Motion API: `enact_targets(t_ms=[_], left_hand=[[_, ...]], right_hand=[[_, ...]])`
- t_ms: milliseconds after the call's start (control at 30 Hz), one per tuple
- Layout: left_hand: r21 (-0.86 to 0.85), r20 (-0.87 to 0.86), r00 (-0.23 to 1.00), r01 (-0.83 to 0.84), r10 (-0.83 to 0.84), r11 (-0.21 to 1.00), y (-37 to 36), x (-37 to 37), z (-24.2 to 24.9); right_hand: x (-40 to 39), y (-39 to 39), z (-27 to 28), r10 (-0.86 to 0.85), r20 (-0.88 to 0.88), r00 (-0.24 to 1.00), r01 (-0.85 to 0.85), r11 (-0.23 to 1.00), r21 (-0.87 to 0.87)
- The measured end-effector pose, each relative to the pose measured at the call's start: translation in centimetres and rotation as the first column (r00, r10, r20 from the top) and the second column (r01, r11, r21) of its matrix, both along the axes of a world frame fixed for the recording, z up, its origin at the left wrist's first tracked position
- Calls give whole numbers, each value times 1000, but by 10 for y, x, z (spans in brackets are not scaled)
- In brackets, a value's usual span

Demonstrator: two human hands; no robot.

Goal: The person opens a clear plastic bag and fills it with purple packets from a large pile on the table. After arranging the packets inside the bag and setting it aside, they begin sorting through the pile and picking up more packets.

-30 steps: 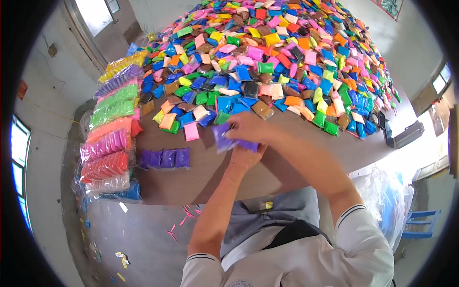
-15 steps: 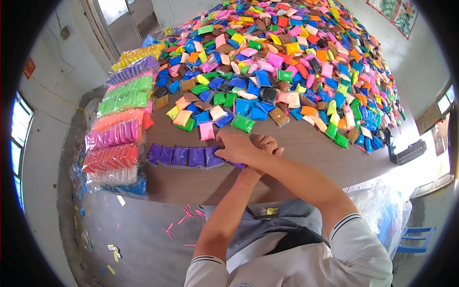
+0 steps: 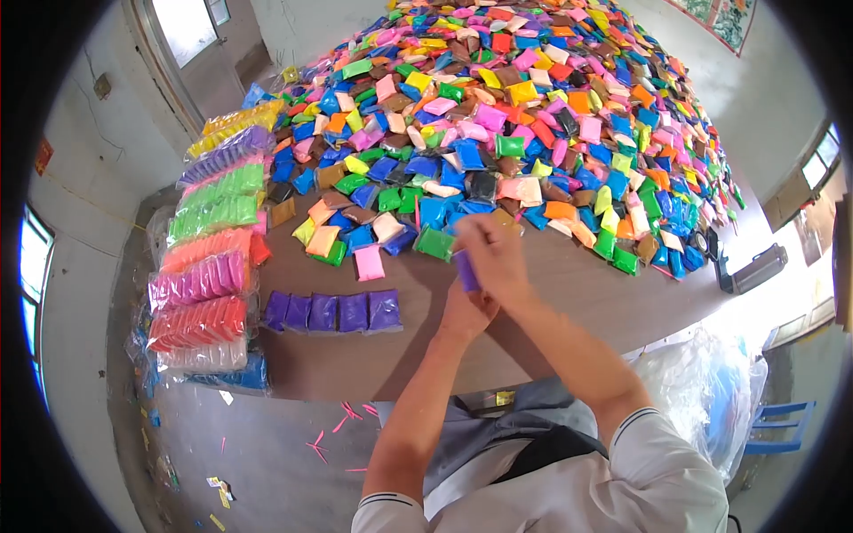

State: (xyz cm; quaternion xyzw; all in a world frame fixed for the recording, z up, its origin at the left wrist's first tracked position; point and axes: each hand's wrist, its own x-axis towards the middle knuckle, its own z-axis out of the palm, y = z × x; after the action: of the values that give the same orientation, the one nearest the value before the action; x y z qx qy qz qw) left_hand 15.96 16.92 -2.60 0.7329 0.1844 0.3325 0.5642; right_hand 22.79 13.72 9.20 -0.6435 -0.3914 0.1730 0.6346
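Observation:
A small purple packet [image 3: 465, 272] stands upright between my two hands, over the middle of the table. My left hand [image 3: 469, 309] is closed around its lower end. Just above and to the right, my right hand [image 3: 494, 259] overlaps the packet's edge, its fingers bent and smeared by motion. To the left, a row of several purple packets [image 3: 324, 311] in clear wrap lies flat on the table [image 3: 355, 369], apart from both hands. A green packet [image 3: 435, 242] at the edge of the pile is close to my right hand's fingers.
A big heap of mixed coloured packets [image 3: 533, 115] covers the back of the table. Bagged rows of packets [image 3: 197, 324], sorted by colour, line the left edge. A dark grey device [image 3: 753, 269] sits at the right edge. Clear plastic [image 3: 693, 391] hangs at the lower right.
My right hand has left the right end of the purple row and moved up and right. A purple packet now shows between my hands. The view has shifted slightly.

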Motion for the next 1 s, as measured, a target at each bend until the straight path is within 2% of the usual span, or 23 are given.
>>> enact_targets(t_ms=[33, 67, 133, 167, 233, 333, 433, 567, 667, 833, 933, 1000], left_hand=[[142, -85, 996, -5, 17, 990, 0, -4, 17], [281, -157, 986, -3, 49, 960, 0, -7, 34], [300, -163, 987, 55, -6, 952, 1, -8, 44], [287, -120, 993, 32, 2, 957, -2, -7, 48], [296, -157, 987, 67, -20, 953, -1, -8, 51], [331, -180, 984, 77, -18, 940, 1, -6, 49], [357, -215, 977, 80, -1, 931, 1, -6, 47], [380, -325, 946, 123, 7, 917, 1, -5, 52], [408, -168, 986, 57, 14, 911, -5, -2, 52], [450, -225, 974, 94, 11, 888, -3, -2, 47], [550, -194, 979, 59, 58, 833, -3, -2, 40], [575, -193, 979, 62, 62, 815, -5, -1, 40]], right_hand=[[18, -7, -6, -103, 11, 995, 102, 992, 68], [35, -15, -12, -154, -51, 987, 158, 984, 87], [64, -27, -26, -249, -175, 952, 271, 956, 113], [71, -28, -38, -228, -184, 956, 251, 961, 113], [79, -37, -59, -190, -205, 960, 216, 969, 115], [62, -41, -72, -74, -299, 952, 113, 987, 115], [42, -38, -75, 68, -423, 903, 14, 982, 186], [45, -43, -71, 50, -514, 857, 78, 971, 224], [54, -46, -73, 57, -585, 809, 120, 958, 259], [57, -43, -75, 63, -675, 735, 167, 948, 270], [60, -43, -70, 60, -803, 593, 222, 946, 235], [62, -42, -76, 152, -831, 535, 126, 958, 257]])
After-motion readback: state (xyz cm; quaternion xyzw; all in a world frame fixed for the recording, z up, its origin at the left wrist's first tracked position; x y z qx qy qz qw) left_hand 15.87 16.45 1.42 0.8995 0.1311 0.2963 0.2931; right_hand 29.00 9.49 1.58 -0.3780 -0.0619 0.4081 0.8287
